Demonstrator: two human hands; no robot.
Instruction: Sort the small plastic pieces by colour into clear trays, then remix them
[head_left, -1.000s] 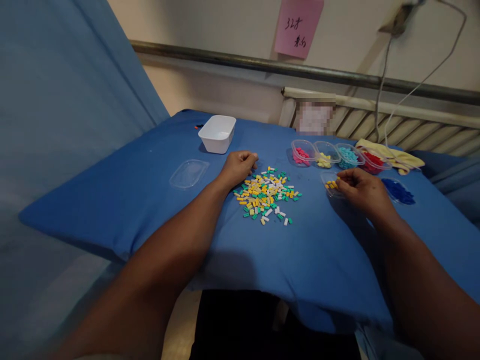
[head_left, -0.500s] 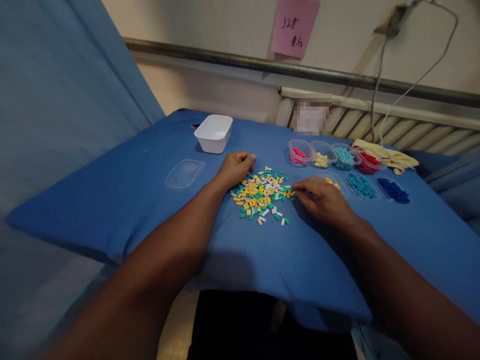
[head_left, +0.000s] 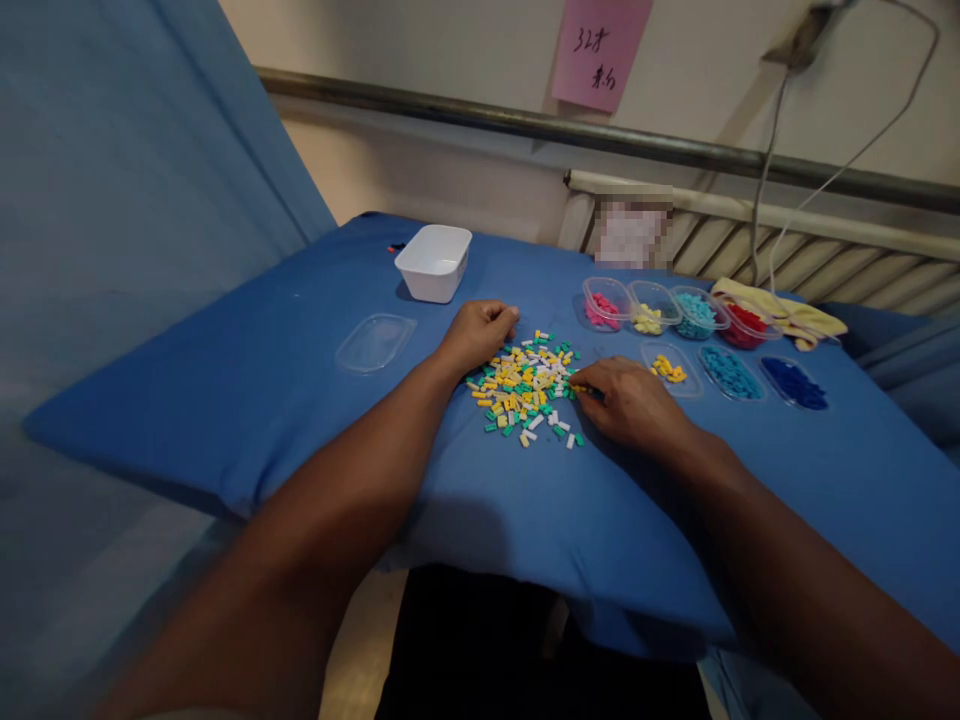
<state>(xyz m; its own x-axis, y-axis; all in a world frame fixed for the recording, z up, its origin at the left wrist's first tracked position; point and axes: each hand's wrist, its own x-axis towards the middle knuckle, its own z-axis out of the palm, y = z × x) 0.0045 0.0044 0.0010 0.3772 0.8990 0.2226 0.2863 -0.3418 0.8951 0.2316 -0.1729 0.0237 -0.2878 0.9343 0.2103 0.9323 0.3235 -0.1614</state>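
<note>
A heap of small pieces was spread on blue cloth, its right edge met by the right hand, its far left by the curled left hand; whether any was pinched could not be told.

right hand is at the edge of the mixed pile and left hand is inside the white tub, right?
Not quite: the left hand is beside the mixed pile, outside the white tub, as the head view shows. The right hand is as you said.

Block pile left of tubs
</note>
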